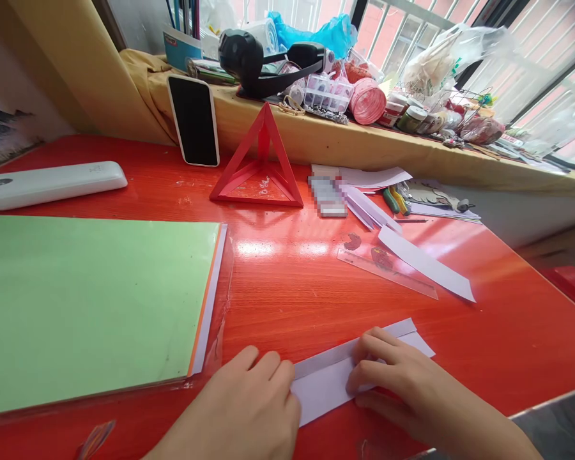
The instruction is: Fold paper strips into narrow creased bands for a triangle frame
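Your white paper strip (pixel 323 390), creased lengthwise, lies on the red table (pixel 278 287), right of the green sheet (pixel 96 300). Your right hand (pixel 397 377) sets bent fingers upon it; your left hand (pixel 244 409) curls at its left end. Whether either pinches it, I cannot tell. A clear ruler (pixel 388 275) lies beyond.
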A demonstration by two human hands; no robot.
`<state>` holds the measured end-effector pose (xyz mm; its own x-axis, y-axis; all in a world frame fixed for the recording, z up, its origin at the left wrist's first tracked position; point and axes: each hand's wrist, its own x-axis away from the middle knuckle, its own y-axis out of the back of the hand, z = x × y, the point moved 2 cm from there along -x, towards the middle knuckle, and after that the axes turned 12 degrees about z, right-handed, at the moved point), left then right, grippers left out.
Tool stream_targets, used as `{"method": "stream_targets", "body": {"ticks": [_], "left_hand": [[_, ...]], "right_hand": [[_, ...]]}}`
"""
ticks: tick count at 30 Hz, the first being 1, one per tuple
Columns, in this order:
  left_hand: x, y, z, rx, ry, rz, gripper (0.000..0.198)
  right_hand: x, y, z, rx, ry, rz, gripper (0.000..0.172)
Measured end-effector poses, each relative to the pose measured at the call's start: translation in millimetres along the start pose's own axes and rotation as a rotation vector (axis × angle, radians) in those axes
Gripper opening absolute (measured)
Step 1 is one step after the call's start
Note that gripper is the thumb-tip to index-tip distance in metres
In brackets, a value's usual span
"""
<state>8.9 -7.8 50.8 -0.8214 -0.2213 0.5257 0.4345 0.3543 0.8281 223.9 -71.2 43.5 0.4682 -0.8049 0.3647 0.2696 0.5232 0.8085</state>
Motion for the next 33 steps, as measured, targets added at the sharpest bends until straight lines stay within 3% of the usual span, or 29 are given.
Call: {"method": "stream_targets", "body": {"ticks": [4,10,15,19,22,29,33], "left_hand": [[-9.9,19.8,-8.3,0.028,-0.018,-0.072,0.020],[-21.1,10.6,7.0,0.099,-0.069,-0.090,0.022],[-14.7,19.4,11.6,0.373,-0.025,-0.033,0.010],[-13.3,28.0,10.0,0.382,0.048,0.049,0.027],[-14.9,26.9,12.5,0.401,0.066,0.070,0.028],[-18.2,20.2,16.9,0.400,0.120,0.019,0.023],[-23.3,15.6,20.5,0.424,0.050,-0.061,0.022]], "right_hand": [[-0.5,-2.3,-0.2,0.007,0.025,-0.038,0.017],[-1.4,-5.0,-7.3,-0.012,0.073,-0.073,0.024],[-6.7,5.3,-10.2,-0.131,0.040,-0.017,0.018],[-14.2,14.0,-10.1,-0.150,-0.027,0.051,0.016],[-19.1,18.8,-9.7,-0.117,-0.074,0.107,0.015],[-24.9,26.8,-13.0,-0.029,-0.141,0.202,0.015],[-26.2,28.3,-16.0,-0.005,-0.147,0.241,0.016]]}}
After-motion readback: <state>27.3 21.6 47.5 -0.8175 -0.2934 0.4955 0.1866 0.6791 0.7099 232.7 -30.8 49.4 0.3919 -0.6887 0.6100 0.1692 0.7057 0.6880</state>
